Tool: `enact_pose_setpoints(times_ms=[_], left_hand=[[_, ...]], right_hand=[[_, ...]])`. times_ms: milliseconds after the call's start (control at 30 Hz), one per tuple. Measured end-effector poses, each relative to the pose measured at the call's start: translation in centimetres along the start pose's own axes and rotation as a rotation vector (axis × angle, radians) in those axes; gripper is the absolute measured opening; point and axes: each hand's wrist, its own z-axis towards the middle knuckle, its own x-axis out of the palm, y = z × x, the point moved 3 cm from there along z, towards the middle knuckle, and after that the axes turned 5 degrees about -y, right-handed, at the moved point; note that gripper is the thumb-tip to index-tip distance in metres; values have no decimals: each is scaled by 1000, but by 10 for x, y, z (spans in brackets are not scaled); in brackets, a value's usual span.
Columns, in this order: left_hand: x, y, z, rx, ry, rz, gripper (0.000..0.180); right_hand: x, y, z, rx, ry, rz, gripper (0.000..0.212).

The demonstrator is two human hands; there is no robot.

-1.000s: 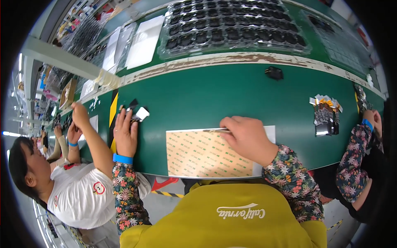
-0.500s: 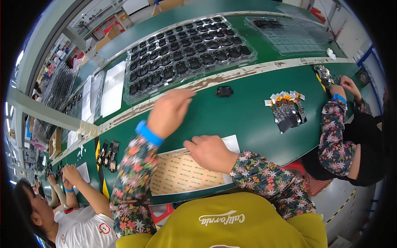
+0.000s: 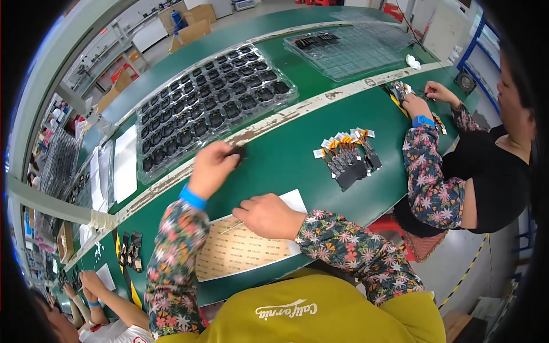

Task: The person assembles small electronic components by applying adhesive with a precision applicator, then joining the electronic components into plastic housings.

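Observation:
My left hand (image 3: 213,171) reaches over the green bench near the wooden strip, with thumb and fingers closed on a small black plastic part (image 3: 240,153). The fingers partly hide that part. My right hand (image 3: 270,217) is curled around thin metal tweezers (image 3: 231,227), whose tips point left over a tan adhesive sheet (image 3: 240,251). This printed sheet lies on the bench close to my body, partly under my right hand. Behind my left hand, a clear tray (image 3: 290,98) carries rows of black parts.
At right lies a pile of black parts with orange flex cables (image 3: 346,157). A second clear tray (image 3: 354,57) stands beyond. One co-worker handles parts at the far right, another sits at lower left. Black pieces (image 3: 131,251) lie beside yellow-black tape. A metal frame post rises at left.
My left hand has closed on the black part that lay on the bench. The view has turned right, showing more of the right-hand co-worker. My right hand remains over the sheet with the tweezers.

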Motion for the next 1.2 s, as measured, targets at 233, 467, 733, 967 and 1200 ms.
enact_pose_setpoints(times_ms=[233,467,733,967,1200], left_hand=[[-28,-6,-110,-375,-253,-604,13],[-5,16,-124,-359,-53,-499,11],[-10,20,-123,-368,-75,-561,20],[-11,21,-127,-381,-36,-753,29],[-16,20,-130,-443,63,-769,29]], right_hand=[[-64,-38,0,351,-460,50,12],[-103,-70,-51,722,-201,-521,17],[-97,-79,-61,775,-133,-665,11],[-108,-78,-42,724,-285,-480,5],[-50,-52,15,788,-245,584,6]])
